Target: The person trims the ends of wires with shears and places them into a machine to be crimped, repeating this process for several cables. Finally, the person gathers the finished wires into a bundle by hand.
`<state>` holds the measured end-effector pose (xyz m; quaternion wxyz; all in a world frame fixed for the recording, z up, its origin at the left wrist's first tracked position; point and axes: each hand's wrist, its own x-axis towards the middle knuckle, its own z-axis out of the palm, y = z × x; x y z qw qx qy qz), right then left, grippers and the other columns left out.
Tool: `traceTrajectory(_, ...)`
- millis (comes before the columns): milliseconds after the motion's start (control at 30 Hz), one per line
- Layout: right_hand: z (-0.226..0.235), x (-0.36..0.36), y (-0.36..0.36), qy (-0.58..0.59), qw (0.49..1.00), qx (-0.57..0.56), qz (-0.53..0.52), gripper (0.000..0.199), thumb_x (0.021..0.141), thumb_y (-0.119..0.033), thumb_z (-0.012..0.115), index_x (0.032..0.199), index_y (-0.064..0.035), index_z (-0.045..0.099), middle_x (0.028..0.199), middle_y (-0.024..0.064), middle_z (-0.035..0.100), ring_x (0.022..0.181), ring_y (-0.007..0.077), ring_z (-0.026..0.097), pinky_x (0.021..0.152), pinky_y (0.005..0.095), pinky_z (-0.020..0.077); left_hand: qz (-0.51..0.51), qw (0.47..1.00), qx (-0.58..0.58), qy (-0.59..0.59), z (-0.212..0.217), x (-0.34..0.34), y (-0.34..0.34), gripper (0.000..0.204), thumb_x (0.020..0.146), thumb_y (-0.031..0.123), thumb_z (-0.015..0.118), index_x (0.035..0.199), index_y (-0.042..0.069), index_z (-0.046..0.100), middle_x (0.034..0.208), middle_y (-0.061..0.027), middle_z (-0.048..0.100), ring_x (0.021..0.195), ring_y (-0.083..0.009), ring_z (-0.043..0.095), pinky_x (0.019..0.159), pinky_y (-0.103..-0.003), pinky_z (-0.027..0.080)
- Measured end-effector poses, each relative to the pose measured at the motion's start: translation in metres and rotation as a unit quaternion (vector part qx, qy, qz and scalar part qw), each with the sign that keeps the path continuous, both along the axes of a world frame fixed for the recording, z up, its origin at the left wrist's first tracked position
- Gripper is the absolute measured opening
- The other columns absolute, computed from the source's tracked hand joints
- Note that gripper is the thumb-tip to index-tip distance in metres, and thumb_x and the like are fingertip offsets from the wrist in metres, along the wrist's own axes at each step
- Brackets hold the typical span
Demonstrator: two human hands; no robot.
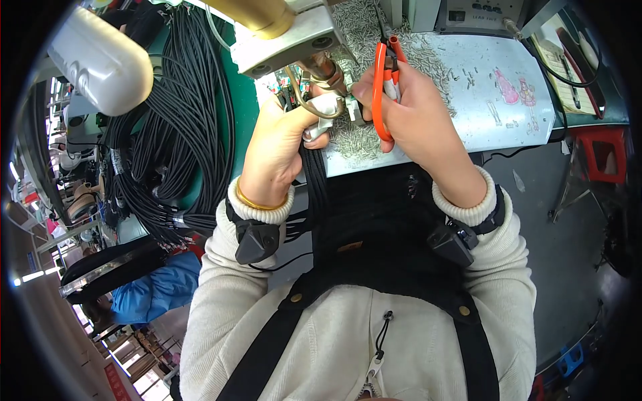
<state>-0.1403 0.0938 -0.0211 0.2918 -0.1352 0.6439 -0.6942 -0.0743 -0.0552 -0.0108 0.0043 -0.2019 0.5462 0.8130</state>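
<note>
Left hand (277, 150) is seen closed in a grip around a bundle of black cables (315, 180), held up near the brass-coloured nozzle (326, 73) of a machine head (281, 37); the white-wrapped cable ends (328, 107) sit just beside the nozzle and a curved brass tube. The bundle is run down from the fist toward the lap, between the 2 forearms. Right hand (418, 113) is closed in a grip on orange-handled cutters (382, 87), tips pointed up and away, just beside the cable ends; whether the blades touch anything cannot be told. Both hands are held over the near edge of a pale blue table (508, 127), where a heap of small metal pieces (364, 137) is spread. A large hank of black cables (174, 120) is draped to the left. Black wrist-worn devices are strapped over cream sleeves. A red stool (602, 150) is noted at right.
</note>
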Motion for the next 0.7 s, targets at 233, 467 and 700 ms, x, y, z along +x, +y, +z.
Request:
traceTrajectory(233, 0.001, 0.002, 0.001, 0.008, 1.000, -0.015, 0.002, 0.020, 0.082, -0.019, 0.055, 0.085, -0.0001, 0.049, 0.060, 0.0009, 0.046, 0.041, 0.0059, 0.042, 0.036, 0.0199, 0.0357, -0.009, 1.000, -0.012, 0.008, 0.001, 0.001, 0.000, 0.015, 0.074, 0.004, 0.061, 0.086, 0.000, 0.054, 0.066, -0.0025, 0.052, 0.048, -0.0048, 0.043, 0.038, -0.018, 0.031)
traceTrajectory(467, 0.004, 0.019, 0.016, -0.014, 0.997, -0.066, 0.023, 0.021, 0.081, -0.018, 0.057, 0.087, 0.0000, 0.049, 0.063, 0.0026, 0.047, 0.044, 0.0067, 0.044, 0.039, 0.0197, 0.0372, -0.030, 0.998, 0.060, -0.003, 0.011, 0.027, 0.007, 0.019, 0.075, 0.003, 0.059, 0.092, -0.003, 0.055, 0.072, -0.0048, 0.055, 0.059, -0.0087, 0.049, 0.048, -0.021, 0.039)
traceTrajectory(700, 0.006, 0.052, 0.022, 0.403, 0.908, 0.035, -0.110, 0.019, 0.077, -0.010, 0.062, 0.085, 0.0037, 0.050, 0.067, 0.0044, 0.053, 0.049, 0.0089, 0.049, 0.048, 0.0183, 0.0398, -0.003, 0.984, -0.168, 0.059, 0.002, 0.067, 0.031, 0.021, 0.077, 0.001, 0.056, 0.098, -0.003, 0.055, 0.086, -0.0063, 0.059, 0.075, -0.0105, 0.054, 0.063, -0.022, 0.044)
